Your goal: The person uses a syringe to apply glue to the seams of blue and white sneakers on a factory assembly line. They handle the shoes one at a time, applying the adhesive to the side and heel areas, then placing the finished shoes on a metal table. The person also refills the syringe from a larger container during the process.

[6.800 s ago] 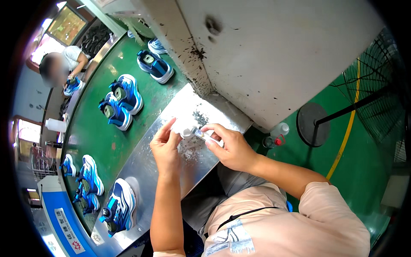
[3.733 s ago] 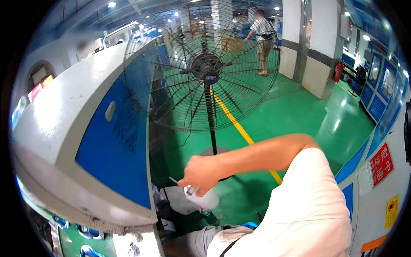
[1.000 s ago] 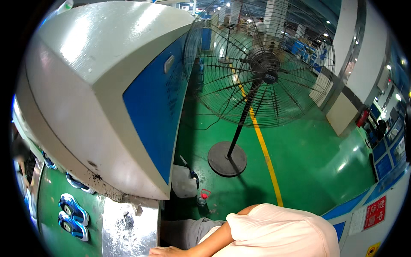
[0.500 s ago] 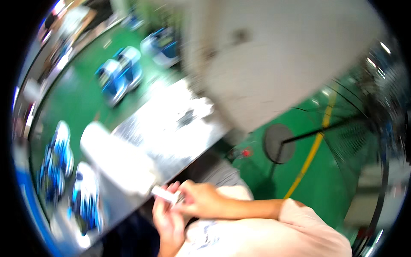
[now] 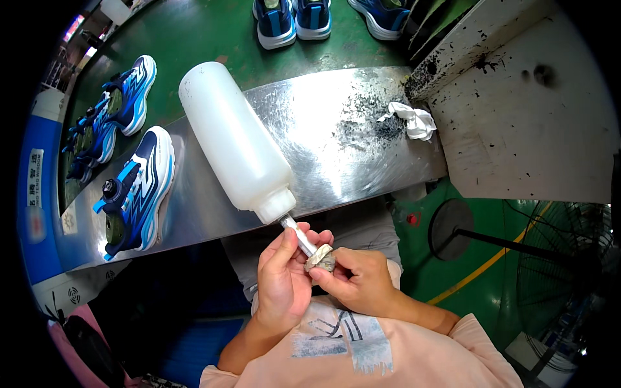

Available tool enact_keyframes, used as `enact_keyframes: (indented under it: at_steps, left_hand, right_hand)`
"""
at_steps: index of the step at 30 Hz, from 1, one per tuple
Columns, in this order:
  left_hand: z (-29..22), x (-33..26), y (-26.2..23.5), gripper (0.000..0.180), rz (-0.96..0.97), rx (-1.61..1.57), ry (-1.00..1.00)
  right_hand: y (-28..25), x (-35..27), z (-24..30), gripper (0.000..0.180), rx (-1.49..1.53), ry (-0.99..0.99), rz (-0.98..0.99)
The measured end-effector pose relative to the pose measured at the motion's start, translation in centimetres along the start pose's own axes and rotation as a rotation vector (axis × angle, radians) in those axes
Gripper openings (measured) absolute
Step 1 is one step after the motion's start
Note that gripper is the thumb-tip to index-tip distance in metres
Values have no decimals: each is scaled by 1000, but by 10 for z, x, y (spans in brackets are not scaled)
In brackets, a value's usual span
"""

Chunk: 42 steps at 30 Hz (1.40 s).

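A large translucent white plastic bottle (image 5: 236,139) slants over the metal bench, its cap end pointing down toward me. From the cap runs a slim silvery-white nozzle (image 5: 299,236). My left hand (image 5: 283,278) grips this nozzle between thumb and fingers. At the nozzle's end is a rough, greyish-white lump (image 5: 319,257); I cannot tell its material. My right hand (image 5: 362,278) pinches the lump between thumb and curled fingers. Left of the bottle, a blue and white sports shoe (image 5: 141,194) with a dial on its tongue sits on the bench.
The metal bench (image 5: 304,116) carries black smears and a crumpled white tissue (image 5: 414,121). More blue shoes (image 5: 132,97) stand on the green surface beyond, others (image 5: 294,22) at the top. A stained pale panel (image 5: 530,116) rises at right. A fan (image 5: 556,265) stands on the floor.
The view has swung and sharpened, so the bench and bottle sit further right in the picture. Both hands stay at the nozzle; the greyish lump now shows clearly.
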<state>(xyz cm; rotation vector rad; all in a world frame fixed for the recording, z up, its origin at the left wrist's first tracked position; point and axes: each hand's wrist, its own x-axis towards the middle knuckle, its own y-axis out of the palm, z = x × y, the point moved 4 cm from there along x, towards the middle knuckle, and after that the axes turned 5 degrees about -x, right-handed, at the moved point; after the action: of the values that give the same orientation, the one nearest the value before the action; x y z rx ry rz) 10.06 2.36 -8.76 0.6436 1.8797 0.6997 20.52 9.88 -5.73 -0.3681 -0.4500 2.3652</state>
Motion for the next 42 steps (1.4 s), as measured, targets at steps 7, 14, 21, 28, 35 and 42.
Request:
enact_keyframes:
  at_steps: [7,14,21,28,35,42]
  left_hand:
    - [-2,2,1,29,-2,0,-4]
    - [-3,3,0,28,3,-25,-4]
    - [-3,1,7,26,-55,-3,9]
    - [-3,3,1,28,-8,-20,27]
    - [-2,3,3,27,10,-29,38]
    - [-1,4,6,26,-11,-35,35]
  right_hand:
    - [-2,-4,0,36,-45,-68,-35]
    - [-5,-9,2,32,-46,-109,-35]
    - [-11,-14,4,36,-49,-94,-16]
    - [-13,-21,0,38,-35,-107,7]
    - [-14,-26,-3,39,-25,-100,3]
    - [-17,-31,-4,40,-20,-107,13]
